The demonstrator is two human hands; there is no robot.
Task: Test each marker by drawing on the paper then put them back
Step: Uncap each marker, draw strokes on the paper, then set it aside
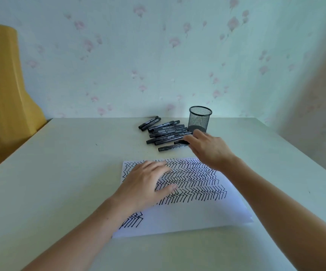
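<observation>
Head view. A sheet of paper [187, 210] lies flat on the pale table [60, 173], most of its upper part filled with rows of black zigzag strokes. The left hand [146, 184] rests palm-down on the sheet, fingers straight and spread, holding nothing and pinning the page. The right hand [207, 147] reaches past the far edge of the paper to a loose pile of black markers [164, 132] lying on the table just beside a black mesh pen cup [199, 119]. Its fingertips close on the near end of one marker [181, 142] at the right edge of the pile; whether that marker is lifted clear of the table cannot be told. The cup stands upright behind the hand; its contents are not visible.

Handling, as a judgement: the markers look light, rigid and smooth-barrelled, so they are likely to roll or skid when nudged and to disturb their neighbours. A pinch near the middle of the barrel should give the best control, leaving the cap end free to be pulled off. The paper is thin and slides easily, which suits the flat hand laid on it.
</observation>
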